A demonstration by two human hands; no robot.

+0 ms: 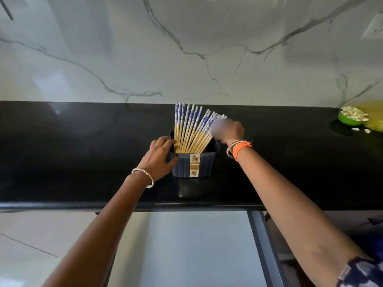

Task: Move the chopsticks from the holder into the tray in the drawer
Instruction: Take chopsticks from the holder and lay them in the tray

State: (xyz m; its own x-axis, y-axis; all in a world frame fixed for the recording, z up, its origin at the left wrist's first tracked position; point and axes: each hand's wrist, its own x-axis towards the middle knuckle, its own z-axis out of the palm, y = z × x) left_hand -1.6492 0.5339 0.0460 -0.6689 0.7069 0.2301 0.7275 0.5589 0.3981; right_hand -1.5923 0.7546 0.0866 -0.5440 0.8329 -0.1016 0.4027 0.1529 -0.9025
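Observation:
A dark blue holder [204, 164] with a flowered label stands on the black counter [83, 162]. Several bamboo chopsticks [189, 131] with blue-and-white tops fan out of it, leaning right. My left hand [159, 158] grips the holder's left wall and rim. At the top right of the fan, my right hand [228, 130] is blurred, with its fingers closed around the rightmost chopstick tops. No drawer tray is visible in this view.
A marble backsplash [186, 48] rises behind the counter. A green bowl [350, 119] of pale pieces sits at the far right, with a few pieces loose beside it. Below the counter edge is a pale grey panel [196, 245] with a dark frame.

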